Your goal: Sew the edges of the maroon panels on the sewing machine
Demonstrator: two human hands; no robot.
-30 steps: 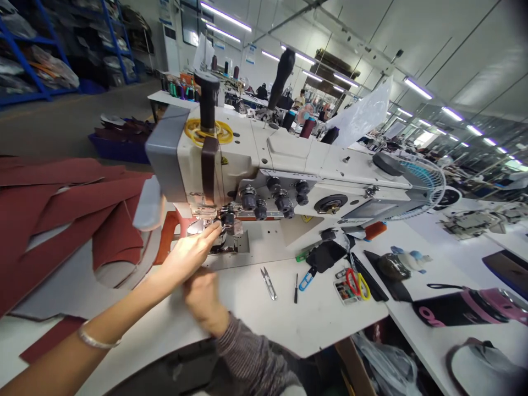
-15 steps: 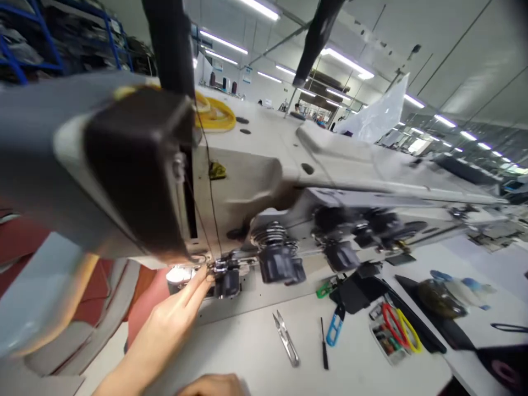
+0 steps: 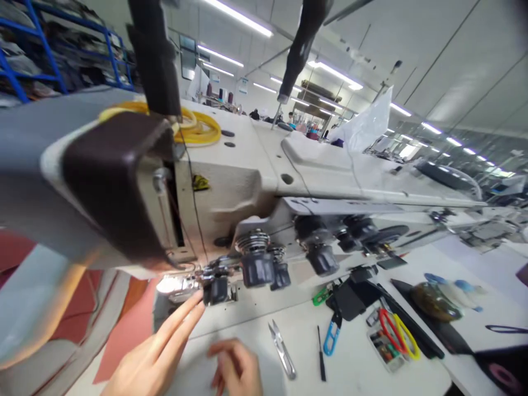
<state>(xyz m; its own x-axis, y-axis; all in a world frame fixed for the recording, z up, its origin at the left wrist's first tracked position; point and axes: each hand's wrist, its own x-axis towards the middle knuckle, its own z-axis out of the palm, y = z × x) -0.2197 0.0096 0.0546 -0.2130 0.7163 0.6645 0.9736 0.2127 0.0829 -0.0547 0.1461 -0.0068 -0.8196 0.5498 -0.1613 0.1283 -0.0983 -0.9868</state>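
Note:
My left hand (image 3: 154, 349) is stretched out at the front of a sewing machine (image 3: 235, 170). Its fingertips reach the small black block (image 3: 215, 290) beside the presser foot and needle area; whether they press on it I cannot tell. Those fingers lie straight, with nothing held in them. My right hand (image 3: 239, 366) hovers over the white table, fingers loosely bent and a little apart, with no thing visible in it. Nearest to it on the right lie silver thread snips (image 3: 282, 350). Dark thread (image 3: 193, 203) runs down the machine's head toward the needle.
Right of the snips lie a black screwdriver (image 3: 321, 355), blue-handled snips (image 3: 331, 338) and a box of bobbins (image 3: 385, 346) with red and yellow-handled scissors (image 3: 398, 333). Black tension knobs (image 3: 258, 268) jut out from the machine. Yellow tape (image 3: 202, 129) lies on top.
My right hand has risen into view from the bottom edge. My left hand has drawn back slightly from the needle area, down and left. The camera view has shifted a little.

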